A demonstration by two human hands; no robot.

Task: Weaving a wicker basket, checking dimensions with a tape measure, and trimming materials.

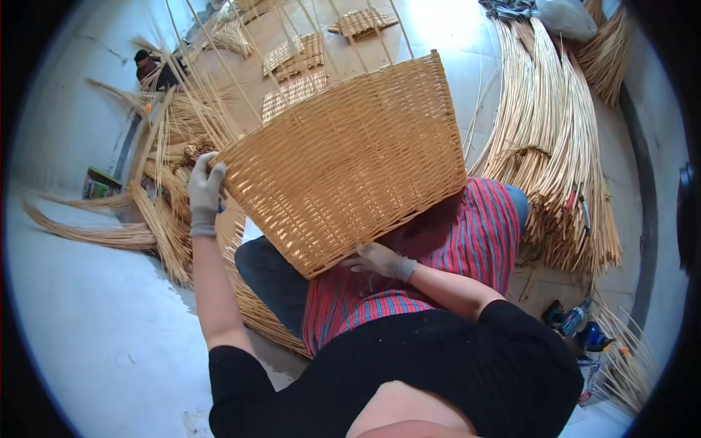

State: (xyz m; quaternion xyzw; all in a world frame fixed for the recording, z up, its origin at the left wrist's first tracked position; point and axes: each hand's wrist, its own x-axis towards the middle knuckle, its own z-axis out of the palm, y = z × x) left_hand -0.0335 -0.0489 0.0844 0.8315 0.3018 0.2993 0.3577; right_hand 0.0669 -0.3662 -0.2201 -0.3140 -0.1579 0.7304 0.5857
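A large woven wicker panel, honey-brown and flaring wider toward its far edge, stands tilted above my lap. Long bare stakes rise from that far edge. My left hand, in a pale work glove, grips the panel's left corner with the thumb on the near face. At the bottom edge, my right hand, gloved too, holds the rim; some of its fingertips are hidden by the weave. Under the panel lies a red-and-blue striped apron over my knees.
Bundles of long wicker rods lie on the floor at right; more loose rods spread at left. Several smaller woven pieces rest on the floor beyond. A blue power tool sits at lower right. A plastic bag is at far right.
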